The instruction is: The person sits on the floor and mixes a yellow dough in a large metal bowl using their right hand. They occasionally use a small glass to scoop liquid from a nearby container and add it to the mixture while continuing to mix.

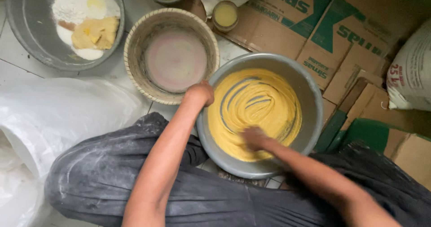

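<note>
A grey metal bowl (310,97) on the floor between my knees holds thick yellow batter (260,106) with curved streaks through it. My left hand (200,93) grips the bowl's near-left rim. My right hand (255,138) is down in the batter at the bowl's near side, blurred and smeared yellow, so its fingers are hard to make out.
A woven basket (134,52) with a pinkish plate inside sits left of the bowl. A second metal bowl (27,25) with flour and butter lumps lies at top left. Flattened cardboard boxes (341,38), a small tin (225,15), a white sack (411,70) and plastic sheeting (54,115) surround me.
</note>
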